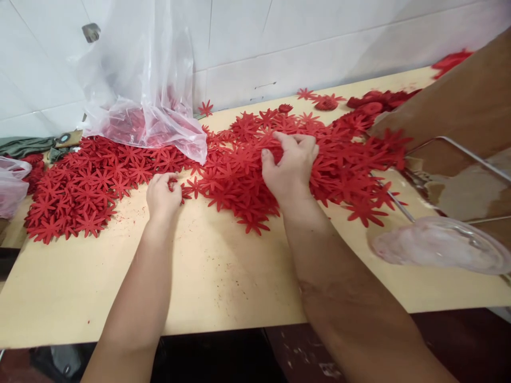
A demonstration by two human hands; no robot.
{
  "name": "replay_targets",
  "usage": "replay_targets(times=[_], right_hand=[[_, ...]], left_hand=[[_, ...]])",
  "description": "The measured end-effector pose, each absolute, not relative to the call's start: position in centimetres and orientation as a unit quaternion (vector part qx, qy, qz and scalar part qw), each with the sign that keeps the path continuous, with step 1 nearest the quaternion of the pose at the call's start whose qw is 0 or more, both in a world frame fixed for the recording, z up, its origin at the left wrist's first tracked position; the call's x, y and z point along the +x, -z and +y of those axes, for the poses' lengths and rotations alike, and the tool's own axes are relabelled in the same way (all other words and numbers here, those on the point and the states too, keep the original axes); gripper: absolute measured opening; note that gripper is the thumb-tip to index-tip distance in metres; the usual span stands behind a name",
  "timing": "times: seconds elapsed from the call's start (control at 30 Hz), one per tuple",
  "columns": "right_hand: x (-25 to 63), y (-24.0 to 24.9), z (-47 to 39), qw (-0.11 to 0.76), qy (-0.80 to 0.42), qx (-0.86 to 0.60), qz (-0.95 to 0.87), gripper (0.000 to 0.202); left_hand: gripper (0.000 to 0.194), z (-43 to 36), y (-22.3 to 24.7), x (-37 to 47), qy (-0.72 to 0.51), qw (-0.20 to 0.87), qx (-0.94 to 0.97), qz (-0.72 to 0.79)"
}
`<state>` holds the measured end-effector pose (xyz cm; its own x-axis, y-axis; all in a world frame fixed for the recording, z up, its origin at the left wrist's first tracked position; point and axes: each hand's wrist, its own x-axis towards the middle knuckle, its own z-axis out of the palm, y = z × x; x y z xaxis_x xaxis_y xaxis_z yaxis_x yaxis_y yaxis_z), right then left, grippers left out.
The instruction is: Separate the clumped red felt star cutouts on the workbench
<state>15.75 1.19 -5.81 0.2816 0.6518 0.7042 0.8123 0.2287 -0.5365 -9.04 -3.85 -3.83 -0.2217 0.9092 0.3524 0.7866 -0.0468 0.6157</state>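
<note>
Red flower-shaped cutouts (243,181) with narrow petals lie in a large loose heap across the middle and right of the table. A second heap of the same cutouts (88,181) spreads over the left side. Between the heaps, my left hand (163,197) is closed near the tabletop, fingers curled, with a bit of a red flower cutout showing at thumb and fingertips. My right hand (291,162) rests over the right-hand heap, thumb apart from the bent fingers. Its far fingertips are partly hidden, and I see no piece gripped there.
A clear plastic bag (139,117) with red pieces stands against the tiled wall (247,48). At the right are a brown cardboard sheet (451,101), a bent metal rod (471,151) and a clear plastic container (443,244). The pale table (223,298) has its front edge nearest me.
</note>
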Motion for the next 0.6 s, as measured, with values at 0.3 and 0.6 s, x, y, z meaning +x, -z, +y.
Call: replay_targets(times=[0.3,0.6], right_hand=[[12.2,3.6,-1.3,0.502,0.122,-0.554,-0.653,0.019],[7.9,4.0,-3.0,0.498,-0.126,-0.413,-0.752,0.028]], left_hand=[[0.037,-4.1,4.5,-9.5,-0.28,0.139,0.628,0.712],[0.03,-3.5,3.9,-7.7,-0.609,0.34,0.47,0.541]])
